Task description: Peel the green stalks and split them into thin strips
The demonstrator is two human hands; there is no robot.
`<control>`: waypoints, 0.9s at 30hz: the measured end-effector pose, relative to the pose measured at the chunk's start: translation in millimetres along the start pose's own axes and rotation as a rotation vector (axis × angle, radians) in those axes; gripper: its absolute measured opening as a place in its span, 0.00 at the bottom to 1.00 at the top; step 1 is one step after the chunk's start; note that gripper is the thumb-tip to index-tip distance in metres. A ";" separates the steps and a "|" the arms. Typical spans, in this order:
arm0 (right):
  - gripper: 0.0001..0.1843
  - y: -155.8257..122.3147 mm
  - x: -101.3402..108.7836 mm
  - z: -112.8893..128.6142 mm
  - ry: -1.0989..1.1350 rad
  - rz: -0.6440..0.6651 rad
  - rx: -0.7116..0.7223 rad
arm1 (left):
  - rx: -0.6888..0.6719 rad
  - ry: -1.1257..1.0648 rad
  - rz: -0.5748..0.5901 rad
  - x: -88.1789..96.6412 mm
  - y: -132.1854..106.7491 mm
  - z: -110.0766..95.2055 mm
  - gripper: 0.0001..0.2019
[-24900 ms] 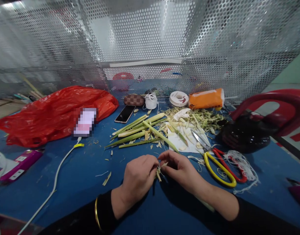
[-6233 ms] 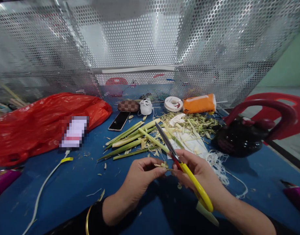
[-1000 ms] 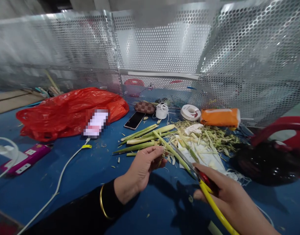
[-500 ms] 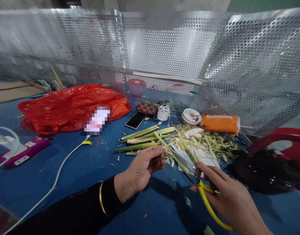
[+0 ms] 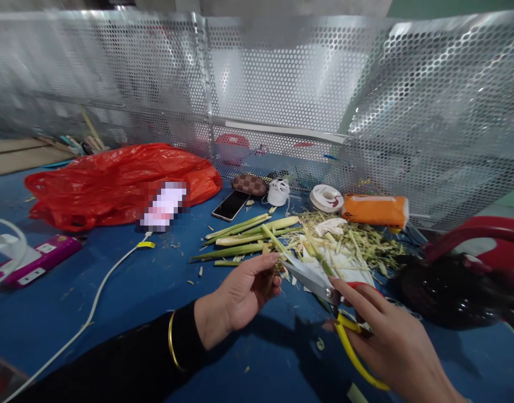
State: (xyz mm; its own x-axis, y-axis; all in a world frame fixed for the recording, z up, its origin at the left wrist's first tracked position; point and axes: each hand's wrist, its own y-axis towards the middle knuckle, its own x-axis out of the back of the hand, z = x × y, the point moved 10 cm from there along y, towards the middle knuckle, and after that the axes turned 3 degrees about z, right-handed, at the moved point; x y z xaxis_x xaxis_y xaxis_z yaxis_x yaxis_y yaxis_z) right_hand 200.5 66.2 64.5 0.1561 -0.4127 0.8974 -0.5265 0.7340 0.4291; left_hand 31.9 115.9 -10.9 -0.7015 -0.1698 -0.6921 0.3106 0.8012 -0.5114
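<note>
Nearer the left hand (image 5: 242, 296) than half a second ago, smooth steel scissors (image 5: 312, 276) sit gripped in the right hand (image 5: 391, 338). The left one pinches a ragged plant piece (image 5: 277, 266) beside the blade tips; half covered, its exact shape is unclear. Around lie long green stalks (image 5: 229, 252), stringy shavings (image 5: 380, 246) and a glossy black pot (image 5: 453, 291).

You have one pair of scissors (image 5: 313, 281) at one o'clock, two phones (image 5: 231, 205) at eleven and twelve, one case (image 5: 249, 184) at twelve, one power strip (image 5: 51, 254) at ten.
</note>
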 end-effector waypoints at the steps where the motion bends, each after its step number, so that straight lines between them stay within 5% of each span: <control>1: 0.28 -0.2 0.0 0.2 0.001 0.004 -0.004 | 0.010 -0.005 0.001 -0.2 -0.2 1.2 0.02; 7: 0.27 0.6 3.0 1.5 -0.005 0.029 -0.085 | 0.019 -0.028 0.025 -5.2 -2.8 3.3 0.03; 15: 0.28 4.9 10.3 11.0 -0.063 0.001 0.008 | 0.051 -0.006 -0.013 -1.0 -6.5 6.5 0.02; 27: 0.34 7.7 2.3 9.6 0.184 0.039 -0.044 | 0.069 -0.017 -0.015 -6.2 -9.0 7.0 0.04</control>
State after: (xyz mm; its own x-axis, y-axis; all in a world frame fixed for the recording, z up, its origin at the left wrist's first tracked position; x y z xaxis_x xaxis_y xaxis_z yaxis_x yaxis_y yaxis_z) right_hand 188.7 65.7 68.8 0.2888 -0.2801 0.9155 -0.4986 0.7723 0.3936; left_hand 38.0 105.7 -5.5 -0.6954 -0.1915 -0.6926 0.3440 0.7575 -0.5548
